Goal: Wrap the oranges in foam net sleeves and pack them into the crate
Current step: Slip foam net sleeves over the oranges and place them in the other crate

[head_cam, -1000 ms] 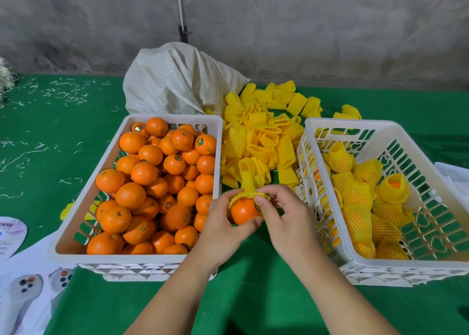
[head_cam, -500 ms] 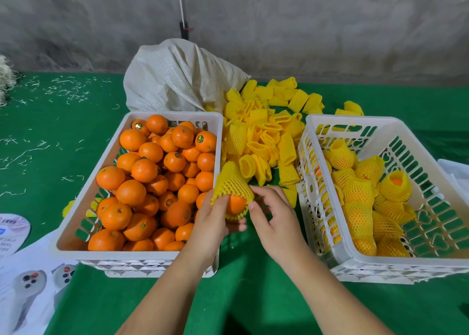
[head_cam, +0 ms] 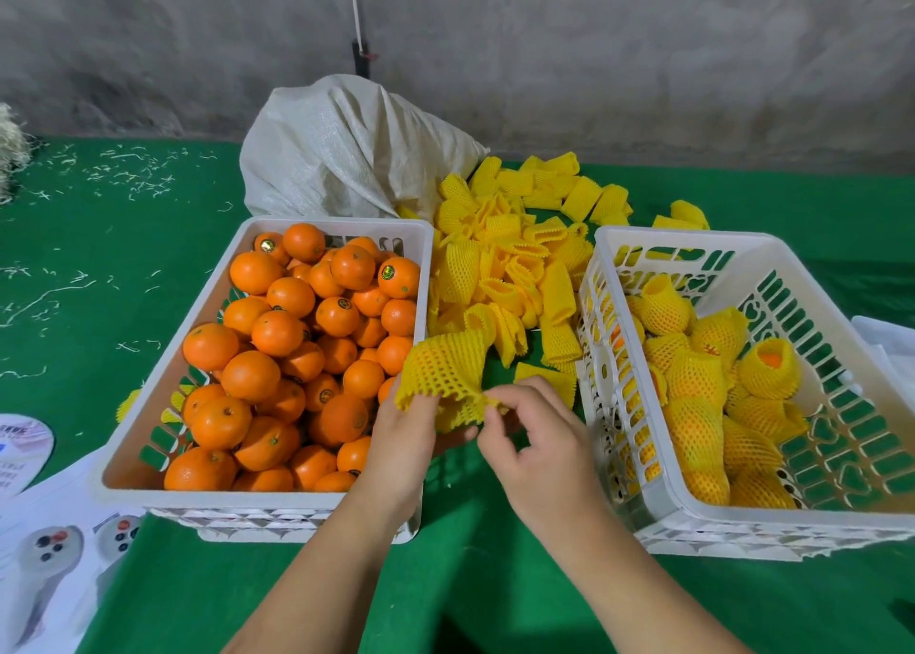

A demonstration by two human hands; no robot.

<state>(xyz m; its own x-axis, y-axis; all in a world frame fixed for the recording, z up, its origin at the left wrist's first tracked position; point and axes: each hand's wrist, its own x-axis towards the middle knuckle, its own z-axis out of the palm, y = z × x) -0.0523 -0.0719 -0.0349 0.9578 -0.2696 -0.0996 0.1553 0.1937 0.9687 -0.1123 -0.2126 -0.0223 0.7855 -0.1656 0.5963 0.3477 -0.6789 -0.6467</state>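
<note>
Left hand [head_cam: 403, 438] grips the foam net sleeve [head_cam: 445, 376] between the two crates, steadying it while the right hand [head_cam: 537, 435] pinches its lower frilled edge, probably tugging it over an orange hidden inside, before packing into the right crate [head_cam: 663, 505] of sleeved oranges [head_cam: 693, 376].

Colours and patterns: orange fruit, yellow netting, white crates, green bench cover

Bright orange round oranges [head_cam: 277, 332], some bearing small dark round stickers; yellow diamond-mesh foam net sleeve [head_cam: 445, 371] with wavy edge, held up; heap of loose yellow foam net sleeves [head_cam: 515, 267], same lattice pattern; white slotted plastic crate at left [head_cam: 148, 435]; white slotted plastic crate at right [head_cam: 841, 316] with yellow-netted fruit, orange showing through; green cloth bench cover [head_cam: 74, 267] flecked with pale shreds; off-white woven sack [head_cam: 346, 158]; mottled grey wall [head_cam: 594, 49].
</note>
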